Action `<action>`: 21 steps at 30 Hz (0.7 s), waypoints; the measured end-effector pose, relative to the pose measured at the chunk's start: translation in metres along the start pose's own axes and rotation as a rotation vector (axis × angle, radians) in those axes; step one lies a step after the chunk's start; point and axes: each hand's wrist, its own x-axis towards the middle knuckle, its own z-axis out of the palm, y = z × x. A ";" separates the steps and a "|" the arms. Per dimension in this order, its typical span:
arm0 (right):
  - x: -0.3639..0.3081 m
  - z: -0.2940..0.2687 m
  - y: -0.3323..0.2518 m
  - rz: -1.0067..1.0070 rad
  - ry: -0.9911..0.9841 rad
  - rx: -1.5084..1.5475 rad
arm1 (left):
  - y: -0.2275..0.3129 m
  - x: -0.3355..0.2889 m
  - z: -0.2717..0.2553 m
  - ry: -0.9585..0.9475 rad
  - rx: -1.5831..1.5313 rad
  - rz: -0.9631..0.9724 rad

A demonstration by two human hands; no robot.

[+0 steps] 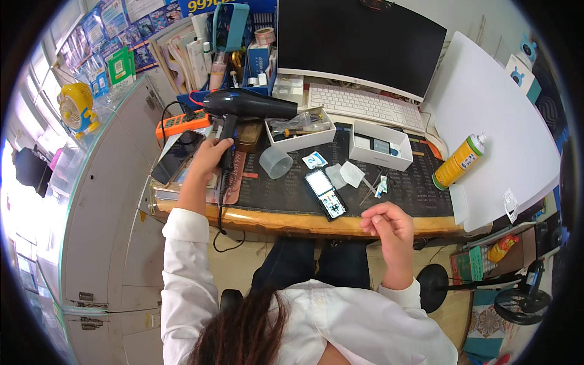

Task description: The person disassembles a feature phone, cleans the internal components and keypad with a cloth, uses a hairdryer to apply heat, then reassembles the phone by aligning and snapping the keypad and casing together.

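Opened handset (325, 193): lies slantwise near the front edge of the worktop (274, 222), where we see its circuit board (333, 205) bare at the nearer end.
Left hand (214, 153): closed around the handle of the black hair dryer (250, 104), as we read it; some fingers are hidden from us.
Right hand (392, 226): loosely curled near the handset, nothing visible in it; we cannot tell whether the fingertips press together.
Board stage: opening looks done to us; closing up is left, since no cover lies over the board.
Dryer nozzle: points rightward, away from the handset; we cannot tell whether air is blowing.
White boxes (302, 141): walls hide part of the contents.
Small scraps (381, 186): too small for us to identify.
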 end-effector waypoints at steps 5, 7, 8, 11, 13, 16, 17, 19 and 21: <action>-0.003 -0.001 0.006 -0.013 -0.103 -0.046 | 0.013 -0.014 0.011 -0.029 -0.432 0.034; -0.003 0.000 0.002 -0.024 -0.108 -0.064 | 0.027 -0.033 0.018 -0.043 -0.524 0.118; -0.003 0.001 -0.001 -0.034 -0.113 -0.043 | 0.037 -0.045 0.023 -0.031 -0.518 0.209; 0.005 0.008 -0.015 -0.058 -0.085 -0.047 | 0.065 -0.104 0.041 -0.102 -0.551 0.413; 0.014 0.015 -0.025 -0.094 -0.128 0.010 | 0.072 -0.146 0.071 -0.147 -0.534 0.546; 0.024 0.033 -0.033 -0.130 -0.106 0.061 | 0.068 -0.194 0.125 -0.056 -0.263 0.711; 0.026 0.037 -0.035 -0.125 -0.179 0.149 | 0.065 -0.204 0.140 -0.066 -0.081 0.737; 0.021 0.048 -0.036 -0.310 -0.186 0.042 | 0.058 -0.216 0.169 -0.034 0.180 0.918; 0.015 0.052 -0.033 -0.270 -0.079 0.066 | 0.053 -0.221 0.202 -0.013 0.248 1.049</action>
